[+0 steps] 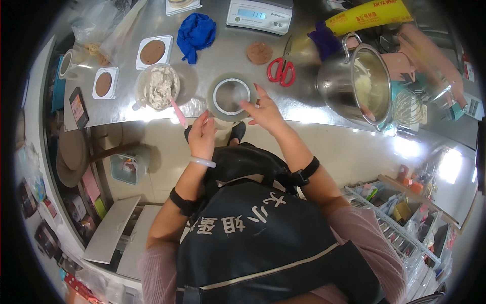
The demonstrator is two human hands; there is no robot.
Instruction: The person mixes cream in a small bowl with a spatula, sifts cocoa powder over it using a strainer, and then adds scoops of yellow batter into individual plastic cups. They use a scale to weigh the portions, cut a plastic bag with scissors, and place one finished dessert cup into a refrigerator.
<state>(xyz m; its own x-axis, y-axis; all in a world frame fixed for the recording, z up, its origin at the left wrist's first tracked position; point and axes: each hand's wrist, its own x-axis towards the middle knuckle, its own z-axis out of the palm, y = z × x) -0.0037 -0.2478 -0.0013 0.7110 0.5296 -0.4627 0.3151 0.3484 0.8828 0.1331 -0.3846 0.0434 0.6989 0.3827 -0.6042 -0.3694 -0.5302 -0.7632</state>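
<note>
A wide roll of clear film [215,86] with a white inner ring is at the table's front edge, between my two hands. My right hand [267,114] grips its right side, the thumb over the ring and the index finger along the outer edge. The fingers of my left hand [202,136] are drawn together against its lower left edge. Just left stands a clear bowl of pale, speckled cream [161,87], with a pink-handled spatula [178,112] leaning out. Beyond the roll lie a round brown cake disc [259,52] and red-handled scissors [281,70].
Two brown discs on white squares, one a larger disc [152,51], the other a smaller disc [104,84], lie left near a phone [78,108]. Behind are a blue cloth [196,36] and a digital scale [259,16]. At right, a steel mixing bowl [331,78] tilts beside a whisk [408,109].
</note>
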